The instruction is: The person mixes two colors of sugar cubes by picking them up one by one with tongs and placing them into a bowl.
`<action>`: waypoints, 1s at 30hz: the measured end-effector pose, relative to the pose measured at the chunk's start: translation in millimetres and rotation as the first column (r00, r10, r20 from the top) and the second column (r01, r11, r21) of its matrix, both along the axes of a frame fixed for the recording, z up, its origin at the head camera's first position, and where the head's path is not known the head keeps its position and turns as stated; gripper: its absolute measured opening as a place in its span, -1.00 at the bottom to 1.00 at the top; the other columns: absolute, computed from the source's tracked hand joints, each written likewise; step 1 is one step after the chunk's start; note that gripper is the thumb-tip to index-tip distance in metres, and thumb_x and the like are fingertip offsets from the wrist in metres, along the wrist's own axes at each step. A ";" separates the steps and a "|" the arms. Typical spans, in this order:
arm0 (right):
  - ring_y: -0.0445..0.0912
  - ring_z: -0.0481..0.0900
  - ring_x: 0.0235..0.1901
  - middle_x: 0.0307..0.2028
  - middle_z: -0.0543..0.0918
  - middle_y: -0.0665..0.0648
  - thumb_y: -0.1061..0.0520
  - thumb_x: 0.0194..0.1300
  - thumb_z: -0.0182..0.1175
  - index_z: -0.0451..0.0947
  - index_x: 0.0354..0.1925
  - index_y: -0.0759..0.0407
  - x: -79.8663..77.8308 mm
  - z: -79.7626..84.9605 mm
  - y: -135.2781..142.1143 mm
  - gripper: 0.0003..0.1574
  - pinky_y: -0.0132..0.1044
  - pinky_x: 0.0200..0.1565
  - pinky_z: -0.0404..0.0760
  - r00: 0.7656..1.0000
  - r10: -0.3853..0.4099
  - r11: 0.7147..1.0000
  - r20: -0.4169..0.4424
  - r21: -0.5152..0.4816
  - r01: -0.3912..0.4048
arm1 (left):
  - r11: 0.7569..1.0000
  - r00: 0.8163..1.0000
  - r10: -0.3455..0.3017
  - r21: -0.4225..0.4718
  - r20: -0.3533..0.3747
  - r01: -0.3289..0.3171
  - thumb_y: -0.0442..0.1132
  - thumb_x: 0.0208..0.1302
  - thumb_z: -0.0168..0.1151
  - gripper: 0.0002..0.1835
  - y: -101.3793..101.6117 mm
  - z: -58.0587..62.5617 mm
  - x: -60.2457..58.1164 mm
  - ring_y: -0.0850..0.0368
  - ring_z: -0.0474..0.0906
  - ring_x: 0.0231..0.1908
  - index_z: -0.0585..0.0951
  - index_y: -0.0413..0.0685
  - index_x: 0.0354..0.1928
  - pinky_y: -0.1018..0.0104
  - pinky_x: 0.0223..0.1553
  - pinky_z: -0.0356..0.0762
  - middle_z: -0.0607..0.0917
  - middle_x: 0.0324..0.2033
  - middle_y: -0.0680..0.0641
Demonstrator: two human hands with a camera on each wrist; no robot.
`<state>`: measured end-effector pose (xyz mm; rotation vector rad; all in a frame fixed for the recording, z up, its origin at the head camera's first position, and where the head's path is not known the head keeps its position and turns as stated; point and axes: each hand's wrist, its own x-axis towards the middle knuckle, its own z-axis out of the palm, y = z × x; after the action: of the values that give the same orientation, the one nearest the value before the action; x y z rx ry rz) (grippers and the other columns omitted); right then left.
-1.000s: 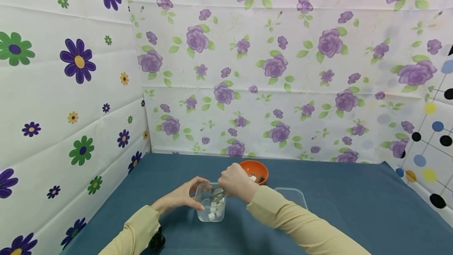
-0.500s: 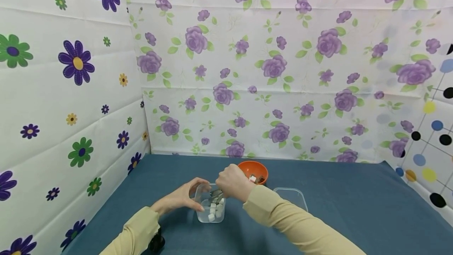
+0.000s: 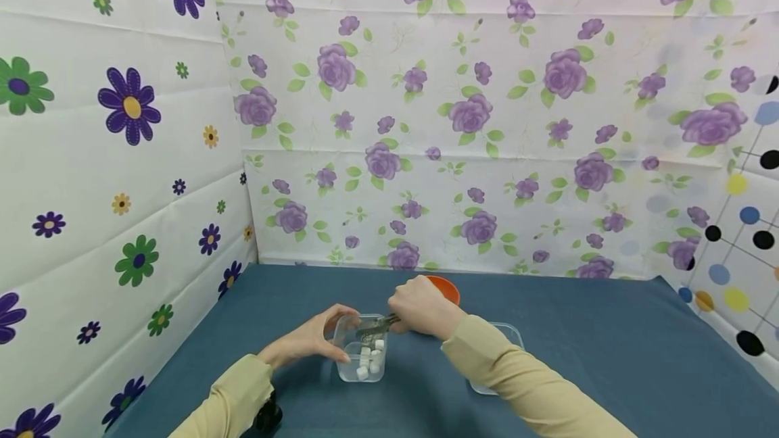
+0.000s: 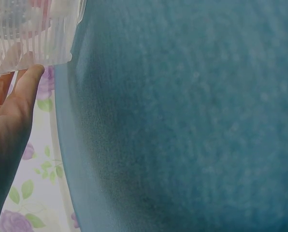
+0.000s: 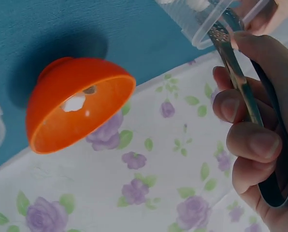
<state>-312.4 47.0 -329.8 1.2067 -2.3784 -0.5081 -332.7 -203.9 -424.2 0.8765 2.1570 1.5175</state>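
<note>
My left hand (image 3: 312, 341) holds a clear plastic container (image 3: 348, 369) by its left side, thumb in front and fingers behind. Several white cubes (image 3: 364, 361) lie inside it. Metal tongs (image 3: 382, 324) are gripped in my right hand (image 3: 426, 305), their tips reaching into the container from the right. In the right wrist view, fingers and thumb wrap the two arms of the tongs (image 5: 237, 75). Whether the tips pinch a cube cannot be told. Beyond my right hand is an orange bowl (image 5: 52, 99), partly hidden in the head view, with a white cube (image 5: 74, 103) and a brown piece (image 5: 90, 90) inside.
A second clear plastic piece (image 3: 514, 334), a lid or shallow box, lies under my right forearm. A small black object (image 3: 269, 418) shows by the left sleeve. Blue cloth (image 3: 584, 336) covers the table, with flowered sheets (image 3: 517, 154) behind and to the left.
My right hand has shifted right, drawing the tongs toward the container's right rim; more of them shows, and more of the bowl is covered. The left hand keeps its place on the container.
</note>
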 end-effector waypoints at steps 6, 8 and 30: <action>-0.25 0.15 -0.83 -0.84 0.13 -0.11 -0.25 0.03 0.26 0.23 -0.85 -0.07 -3.4 1.9 18.4 -0.41 -0.41 -0.75 0.07 0.997 0.048 0.993 0.064 -0.108 -0.041 | 1.000 1.000 0.018 -0.012 -0.005 -0.018 -0.30 0.08 0.31 -0.30 -0.1 1.6 0.2 -0.09 0.02 0.25 0.22 -0.14 0.25 -0.14 0.11 0.00 0.28 0.15 -0.10; -0.26 0.14 -0.83 -0.81 0.15 -0.12 -0.24 0.04 0.26 0.27 -0.83 -0.08 -3.4 2.6 23.4 -0.44 -0.41 -0.74 0.04 0.995 0.067 0.988 0.077 -0.141 -0.055 | 1.000 1.000 0.025 -0.015 -0.001 -0.025 -0.30 0.07 0.32 -0.31 -0.1 1.4 0.3 -0.10 0.00 0.26 0.24 -0.10 0.24 -0.15 0.12 -0.03 0.26 0.16 -0.10; -0.30 0.09 -0.82 -0.82 0.15 -0.18 -0.14 0.14 0.22 0.44 -0.68 -0.08 -6.3 20.8 77.4 -0.64 -0.41 -0.71 0.01 0.957 0.099 0.932 0.273 -0.363 0.007 | 0.999 1.000 -0.024 0.039 0.001 0.024 -0.37 0.08 0.29 -0.31 0.5 0.5 0.1 -0.05 0.17 0.18 0.20 -0.23 0.24 -0.06 0.10 0.08 0.33 0.13 -0.21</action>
<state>-318.7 124.4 -309.0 1.2250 -2.5242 0.1341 -332.6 -203.5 -423.7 0.9102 2.1149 1.5526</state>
